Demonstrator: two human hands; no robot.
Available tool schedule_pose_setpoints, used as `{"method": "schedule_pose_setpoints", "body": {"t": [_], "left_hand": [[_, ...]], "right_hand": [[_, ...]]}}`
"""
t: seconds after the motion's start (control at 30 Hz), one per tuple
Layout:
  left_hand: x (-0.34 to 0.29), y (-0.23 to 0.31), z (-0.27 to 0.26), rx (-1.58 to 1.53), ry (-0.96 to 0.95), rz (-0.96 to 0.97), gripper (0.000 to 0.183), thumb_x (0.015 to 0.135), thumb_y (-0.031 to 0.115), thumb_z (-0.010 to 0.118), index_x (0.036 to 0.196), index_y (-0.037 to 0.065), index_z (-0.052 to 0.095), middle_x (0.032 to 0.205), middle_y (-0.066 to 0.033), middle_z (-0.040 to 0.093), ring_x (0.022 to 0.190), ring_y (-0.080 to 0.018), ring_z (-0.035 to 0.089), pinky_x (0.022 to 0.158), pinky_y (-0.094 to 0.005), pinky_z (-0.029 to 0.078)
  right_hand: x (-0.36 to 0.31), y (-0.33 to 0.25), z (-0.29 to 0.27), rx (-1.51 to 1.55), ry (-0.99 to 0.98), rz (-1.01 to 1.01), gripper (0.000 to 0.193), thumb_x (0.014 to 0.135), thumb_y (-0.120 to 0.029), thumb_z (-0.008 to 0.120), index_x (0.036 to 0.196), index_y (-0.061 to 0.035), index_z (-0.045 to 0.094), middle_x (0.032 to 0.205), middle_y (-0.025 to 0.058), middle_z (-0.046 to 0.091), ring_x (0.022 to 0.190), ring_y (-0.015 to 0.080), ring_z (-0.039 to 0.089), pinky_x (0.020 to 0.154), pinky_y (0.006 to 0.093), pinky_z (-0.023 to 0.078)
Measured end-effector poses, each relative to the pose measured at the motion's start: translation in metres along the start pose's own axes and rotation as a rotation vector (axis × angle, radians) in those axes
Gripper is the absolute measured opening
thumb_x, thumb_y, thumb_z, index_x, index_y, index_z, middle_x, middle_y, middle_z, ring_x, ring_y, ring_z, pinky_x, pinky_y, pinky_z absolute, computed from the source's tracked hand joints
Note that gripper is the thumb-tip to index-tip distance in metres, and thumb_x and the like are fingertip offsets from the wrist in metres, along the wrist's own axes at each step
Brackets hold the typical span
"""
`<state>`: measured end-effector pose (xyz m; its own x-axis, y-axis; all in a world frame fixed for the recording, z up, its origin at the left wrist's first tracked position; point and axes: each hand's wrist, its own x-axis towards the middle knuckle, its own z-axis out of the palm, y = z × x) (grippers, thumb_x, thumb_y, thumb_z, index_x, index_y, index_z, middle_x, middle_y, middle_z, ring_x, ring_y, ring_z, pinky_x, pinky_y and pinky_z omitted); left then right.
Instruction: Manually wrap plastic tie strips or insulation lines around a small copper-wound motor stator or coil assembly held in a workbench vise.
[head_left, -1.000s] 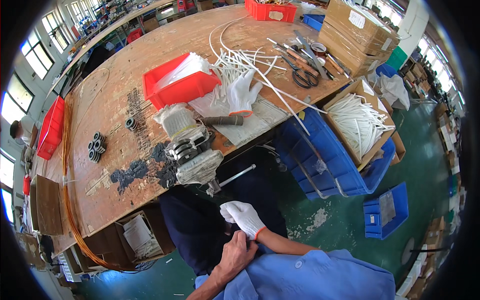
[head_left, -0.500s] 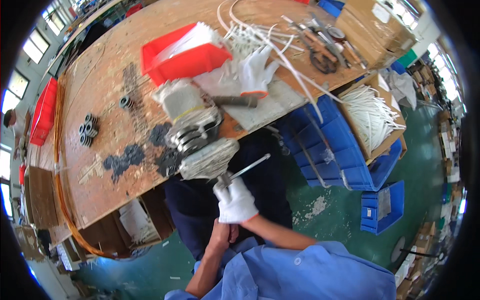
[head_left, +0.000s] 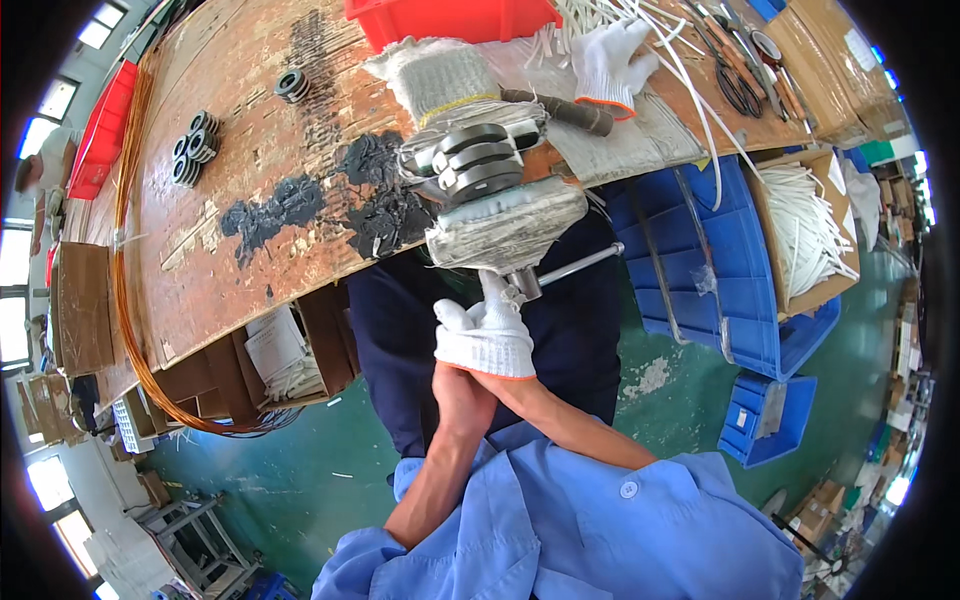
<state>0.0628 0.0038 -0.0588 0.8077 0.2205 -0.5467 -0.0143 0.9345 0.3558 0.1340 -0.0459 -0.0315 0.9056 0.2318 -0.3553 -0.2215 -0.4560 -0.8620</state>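
My right hand (head_left: 492,335) wears a white knit glove with an orange cuff edge. Its thumb stands apart from the fingers, which stretch up beside the screw end of a bench vise (head_left: 524,283), holding nothing visible. My bare left hand (head_left: 462,397) is against the glove's cuff from below; the glove hides its fingers. Above the hands, cloth-wrapped vise jaws (head_left: 510,225) stand at the table edge, with dark ringed metal parts (head_left: 480,160) between them. The vise's metal handle rod (head_left: 585,262) slants out to the right.
More black rings (head_left: 195,150) and a single ring part (head_left: 291,86) sit on the worn wooden table (head_left: 240,170). Another white glove (head_left: 607,65), a red bin (head_left: 450,18) and scissors (head_left: 740,92) lie farther back. At right are blue crates (head_left: 735,270) and a box of white strips (head_left: 805,230).
The view has shifted, so the table and vise appear larger. My left hand has moved from the right wrist up under the glove's cuff, and the gloved thumb now stands out.
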Motion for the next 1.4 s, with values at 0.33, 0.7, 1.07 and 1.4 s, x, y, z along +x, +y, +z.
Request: {"method": "schedule_pose_setpoints", "body": {"t": [0.33,0.7,1.07,1.4], "left_hand": [[0.014,-0.013,-0.045,0.158,0.038,0.146,0.02,0.113,0.018,0.056,0.122,0.005,0.069,0.114,-0.0061,0.072,0.099,-0.02,0.073,0.082,-0.0394,0.061],[-0.025,-0.013,-0.041,0.116,0.229,0.039,0.035,0.111,0.017,0.058,0.143,0.003,0.061,0.141,-0.0127,0.068,0.13,-0.0287,0.067,0.114,-0.0464,0.053],[-0.025,-0.011,-0.04,0.013,0.011,0.009,0.044,0.114,0.031,0.051,0.151,0.008,0.054,0.142,-0.0103,0.066,0.129,-0.0288,0.065,0.111,-0.047,0.053],[0.009,0.044,-0.05,0.059,-0.048,0.089,0.048,0.112,0.049,0.054,0.144,0.013,0.06,0.124,-0.0055,0.07,0.109,-0.0207,0.069,0.089,-0.0405,0.06]], "right_hand": [[-0.003,-0.005,0.012,-0.107,0.019,-0.217,0.088,0.089,-0.032,0.082,0.151,0.0174,0.044,0.144,0.0382,0.056,0.136,0.0481,0.056,0.115,0.0498,0.047],[-0.002,0.011,0.017,-0.411,-0.313,-0.135,0.095,0.094,-0.065,0.069,0.154,0.0066,0.053,0.146,0.0338,0.06,0.136,0.0504,0.057,0.116,0.0527,0.047],[-0.008,0.022,0.039,-0.412,0.048,-0.42,0.09,0.091,-0.06,0.077,0.146,0.0077,0.057,0.152,0.0317,0.055,0.139,0.05,0.054,0.116,0.0556,0.047],[-0.106,0.016,0.032,-0.077,-0.11,-0.632,0.06,0.101,-0.017,0.073,0.149,0.0108,0.051,0.149,0.0345,0.054,0.139,0.0535,0.052,0.115,0.0554,0.044]]}}
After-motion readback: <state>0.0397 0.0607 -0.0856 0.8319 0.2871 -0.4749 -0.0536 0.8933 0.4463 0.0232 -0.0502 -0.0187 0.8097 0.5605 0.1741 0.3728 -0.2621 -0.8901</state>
